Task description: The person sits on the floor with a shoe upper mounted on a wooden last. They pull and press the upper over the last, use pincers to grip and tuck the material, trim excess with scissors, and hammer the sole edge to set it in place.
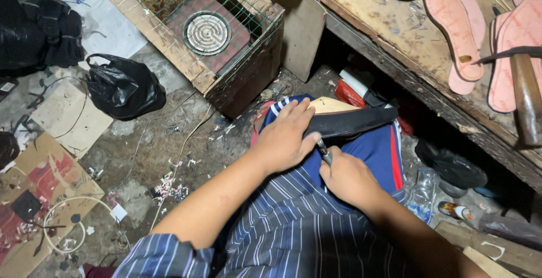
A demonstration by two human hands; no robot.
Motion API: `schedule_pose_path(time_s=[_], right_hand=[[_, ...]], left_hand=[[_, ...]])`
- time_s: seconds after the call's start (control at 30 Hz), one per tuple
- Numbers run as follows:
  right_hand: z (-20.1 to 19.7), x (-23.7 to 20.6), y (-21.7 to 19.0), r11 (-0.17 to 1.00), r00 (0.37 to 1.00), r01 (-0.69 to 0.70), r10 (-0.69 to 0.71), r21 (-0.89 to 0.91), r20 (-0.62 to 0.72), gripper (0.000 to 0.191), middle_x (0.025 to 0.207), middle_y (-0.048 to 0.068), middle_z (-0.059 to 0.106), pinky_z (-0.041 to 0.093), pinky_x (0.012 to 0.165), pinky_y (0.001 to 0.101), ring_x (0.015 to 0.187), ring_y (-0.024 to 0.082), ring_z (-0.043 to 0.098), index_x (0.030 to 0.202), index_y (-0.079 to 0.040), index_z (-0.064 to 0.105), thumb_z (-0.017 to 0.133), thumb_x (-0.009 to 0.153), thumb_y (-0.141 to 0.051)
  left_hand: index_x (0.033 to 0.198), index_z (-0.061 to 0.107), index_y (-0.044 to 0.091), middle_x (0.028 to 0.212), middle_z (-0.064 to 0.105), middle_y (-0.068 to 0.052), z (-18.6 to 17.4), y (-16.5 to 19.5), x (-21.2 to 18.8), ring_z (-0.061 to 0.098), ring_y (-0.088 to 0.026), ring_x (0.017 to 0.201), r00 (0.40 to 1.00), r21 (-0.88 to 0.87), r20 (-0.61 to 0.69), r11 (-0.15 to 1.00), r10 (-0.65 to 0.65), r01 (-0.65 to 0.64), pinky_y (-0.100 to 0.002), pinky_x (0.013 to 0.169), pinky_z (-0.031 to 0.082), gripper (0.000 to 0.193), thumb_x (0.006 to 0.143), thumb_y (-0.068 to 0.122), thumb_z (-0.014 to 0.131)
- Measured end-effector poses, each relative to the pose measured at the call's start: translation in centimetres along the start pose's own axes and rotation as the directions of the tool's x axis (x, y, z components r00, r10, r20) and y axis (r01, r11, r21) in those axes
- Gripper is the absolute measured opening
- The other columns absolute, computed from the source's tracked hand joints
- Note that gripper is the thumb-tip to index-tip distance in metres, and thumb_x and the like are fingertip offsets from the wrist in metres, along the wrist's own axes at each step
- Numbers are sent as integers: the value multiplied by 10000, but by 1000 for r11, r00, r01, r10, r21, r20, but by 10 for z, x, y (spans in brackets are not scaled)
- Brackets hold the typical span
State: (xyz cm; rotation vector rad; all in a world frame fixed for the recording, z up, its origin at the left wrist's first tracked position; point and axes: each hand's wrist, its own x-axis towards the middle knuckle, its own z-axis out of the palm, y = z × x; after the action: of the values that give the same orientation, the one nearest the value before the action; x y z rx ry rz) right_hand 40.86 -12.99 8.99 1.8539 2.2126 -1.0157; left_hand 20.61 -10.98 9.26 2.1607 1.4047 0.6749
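The left hand [282, 137] presses flat, fingers together, on a dark sole piece [350, 123] that lies across the person's lap over a tan board [330, 104]. The right hand [347, 176], at 5 o'clock from the left hand, has its fingers clamped on a small metal tool [323, 151] whose tip meets the near edge of the sole piece. The step in hand appears to be trimming that edge. The next stroke calls for firm downward pressure and a steady tool angle. Pink insoles [457, 35] lie on the wooden surface [389, 35] at 2 o'clock.
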Motion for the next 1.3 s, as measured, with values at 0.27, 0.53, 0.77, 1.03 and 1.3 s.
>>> schedule_pose_path(time_s=[0.27,0.53,0.77,1.03,1.3], right_hand=[[9,-9,29,915,998,55,-50,399,-23,441,1077,289,680,504,874,494,1035,445,638,1245,18,557,606,884,-230],[0,-18,30,953,997,-6,29,304,-70,449,1098,267,679,486,925,463,1082,410,633,1314,0,517,618,929,-210],[19,-16,23,966,874,250,-195,67,-446,393,1055,260,689,513,868,506,1005,436,660,1237,4,560,603,938,-248],[3,-25,17,992,990,76,-87,-96,-112,508,1015,280,693,518,842,537,942,448,679,1276,55,467,607,853,-189],[1,3,28,711,962,-207,23,672,273,467,1040,256,701,551,842,468,940,328,692,1304,0,525,617,899,-213]], left_hand=[[1427,511,18,1524,461,-223,7,2,12,484,-423,1291,996,12,63,998,-61,61,-486,1081,420,574,953,320,628],[1394,520,-27,1488,483,-244,3,15,2,512,-422,1244,998,120,-30,991,57,-53,-472,1062,441,594,913,289,670],[1358,566,-29,1444,548,-211,-1,-1,3,543,-392,1181,996,46,40,996,77,-79,-460,1036,448,543,949,315,654],[1474,527,131,1462,517,-251,-3,0,5,551,-450,1184,991,111,99,989,87,-98,-493,1029,437,561,958,332,614],[1482,516,193,1476,504,-252,12,11,30,558,-471,1154,994,149,111,989,-18,1,-518,1015,454,511,1011,383,573]])
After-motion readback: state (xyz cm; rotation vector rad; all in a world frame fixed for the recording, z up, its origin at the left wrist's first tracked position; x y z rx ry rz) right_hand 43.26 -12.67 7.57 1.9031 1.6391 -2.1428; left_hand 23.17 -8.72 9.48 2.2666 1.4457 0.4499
